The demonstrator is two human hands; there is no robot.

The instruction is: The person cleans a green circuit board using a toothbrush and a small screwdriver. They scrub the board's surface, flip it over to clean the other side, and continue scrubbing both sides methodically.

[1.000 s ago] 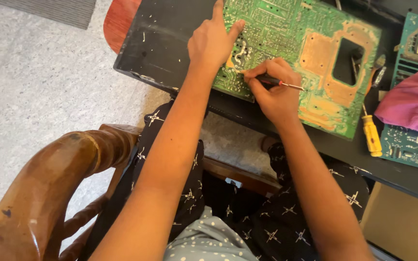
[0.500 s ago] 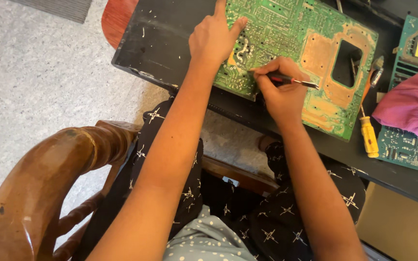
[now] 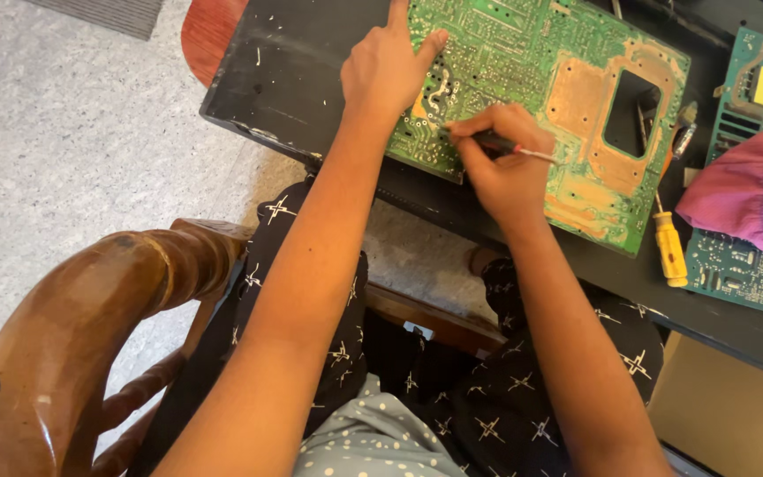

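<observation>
A large green circuit board (image 3: 540,79), solder side up with a rectangular cutout, lies on a black table (image 3: 293,62). My left hand (image 3: 386,71) rests flat on the board's near left part, fingers spread and pressing it down. My right hand (image 3: 501,163) grips a thin pen-like tool (image 3: 509,147) with a dark grip and metal shaft. Its working end is hidden under my fingers, close to the board near my left thumb.
A yellow-handled screwdriver (image 3: 668,247) lies right of the board. A second green circuit board (image 3: 748,265) sits at the far right under a pink cloth (image 3: 744,199). A wooden chair arm (image 3: 90,336) curves at lower left over grey floor (image 3: 64,141).
My right hand has shifted slightly along the board with the tool. My left hand stays pressed on the board.
</observation>
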